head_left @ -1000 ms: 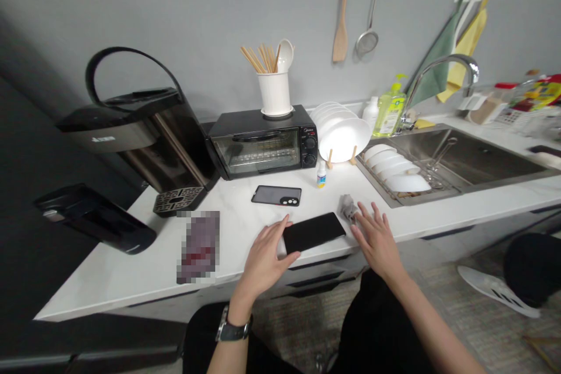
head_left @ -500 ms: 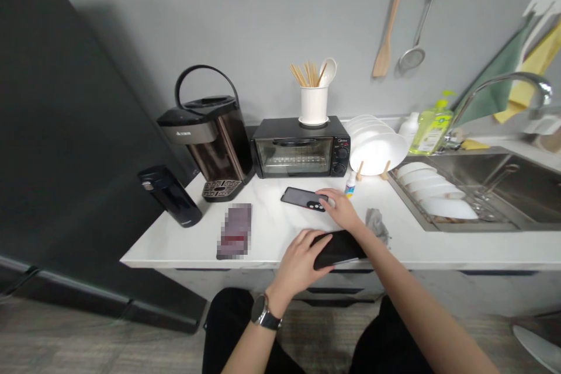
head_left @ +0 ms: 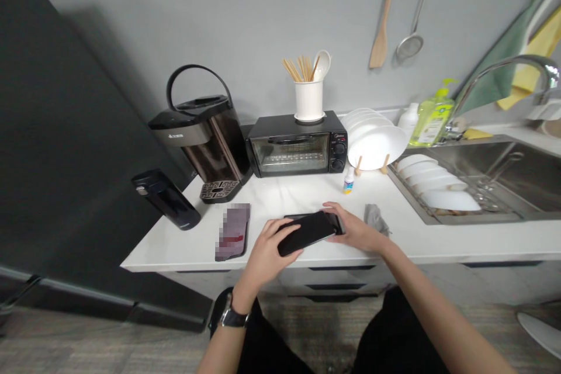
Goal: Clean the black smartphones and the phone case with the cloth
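A black phone [head_left: 307,232] is gripped at its left end by my left hand [head_left: 274,248], fingers on top and thumb along the near edge. Just behind and partly under it lies a phone case [head_left: 336,221], mostly hidden by the phone. Around the right end of the case are the fingers of my right hand [head_left: 353,229]. Left of my hands, a blurred purple item [head_left: 233,231] rests on the white counter [head_left: 267,198]. A small white spray bottle [head_left: 348,181] stands behind my right hand, and a grey cloth [head_left: 376,219] lies to its right.
A water dispenser [head_left: 210,146] and a dark flask [head_left: 166,198] stand at the left. Behind my hands is a toaster oven [head_left: 298,149] with a utensil holder [head_left: 309,100] on top. To the right are upright plates [head_left: 377,146] and a sink [head_left: 534,181] with dishes.
The case has come nearer the counter's front edge with my right hand. My left hand has moved left with the black phone, which now overlaps the case. The view has shifted slightly.
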A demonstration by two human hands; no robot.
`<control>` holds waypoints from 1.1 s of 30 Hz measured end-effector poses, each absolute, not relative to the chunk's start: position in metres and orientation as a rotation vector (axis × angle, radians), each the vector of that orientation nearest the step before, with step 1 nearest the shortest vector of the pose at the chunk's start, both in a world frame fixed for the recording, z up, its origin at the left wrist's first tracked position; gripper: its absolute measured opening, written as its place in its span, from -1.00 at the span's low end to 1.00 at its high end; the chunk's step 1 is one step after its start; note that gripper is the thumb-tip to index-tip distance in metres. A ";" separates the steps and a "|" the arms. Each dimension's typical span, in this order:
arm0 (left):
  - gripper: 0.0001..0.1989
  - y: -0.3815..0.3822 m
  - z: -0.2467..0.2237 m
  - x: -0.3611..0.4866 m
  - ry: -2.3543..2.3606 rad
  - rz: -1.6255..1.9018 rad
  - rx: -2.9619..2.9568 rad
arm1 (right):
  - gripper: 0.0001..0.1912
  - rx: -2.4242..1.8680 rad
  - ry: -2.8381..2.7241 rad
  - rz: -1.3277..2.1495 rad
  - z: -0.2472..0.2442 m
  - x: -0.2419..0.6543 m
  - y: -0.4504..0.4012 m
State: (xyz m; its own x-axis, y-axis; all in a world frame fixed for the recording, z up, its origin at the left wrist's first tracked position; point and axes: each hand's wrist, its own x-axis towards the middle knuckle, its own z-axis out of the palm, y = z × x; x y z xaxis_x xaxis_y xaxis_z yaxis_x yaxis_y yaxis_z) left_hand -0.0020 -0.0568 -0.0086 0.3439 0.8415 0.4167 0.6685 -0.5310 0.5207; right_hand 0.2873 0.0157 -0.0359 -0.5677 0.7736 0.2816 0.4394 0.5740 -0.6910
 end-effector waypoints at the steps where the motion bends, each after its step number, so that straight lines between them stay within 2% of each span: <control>1: -0.53 -0.051 -0.011 0.001 1.329 0.939 2.368 | -0.13 -0.975 -2.228 0.809 -0.035 0.291 0.009; 4: -0.55 -0.041 -0.020 0.011 1.241 0.853 2.390 | -0.06 -0.986 -2.229 0.866 -0.035 0.299 -0.002; 9: -0.52 -0.037 -0.026 0.015 1.186 0.757 2.350 | -0.12 -0.974 -2.224 0.842 -0.036 0.302 -0.002; 16: -0.51 -0.023 -0.016 0.012 1.184 0.634 2.391 | -0.09 -0.940 -2.250 0.811 -0.034 0.305 0.001; 20: -0.45 -0.023 -0.022 0.010 1.097 0.662 2.446 | -0.07 -1.008 -2.254 0.748 -0.032 0.302 0.001; 23: -0.31 -0.030 -0.028 0.010 1.148 0.759 2.410 | -0.16 -0.994 -2.255 0.728 -0.030 0.297 -0.003; 27: -0.03 -0.034 -0.030 0.011 1.374 0.854 2.190 | -0.19 -0.966 -2.113 0.876 -0.031 0.293 -0.010; 33: 0.00 -0.029 -0.030 0.013 1.491 0.906 2.024 | -0.32 -0.854 -1.820 1.328 -0.036 0.290 -0.013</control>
State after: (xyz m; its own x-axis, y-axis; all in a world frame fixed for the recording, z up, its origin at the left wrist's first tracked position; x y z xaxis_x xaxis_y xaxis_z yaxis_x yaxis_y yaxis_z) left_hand 0.0130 -0.0291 -0.0302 0.1937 0.9528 0.2337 0.6462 -0.3032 0.7004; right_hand 0.2900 -0.0129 -0.0361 -0.5248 0.8352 0.1643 0.0984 0.2513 -0.9629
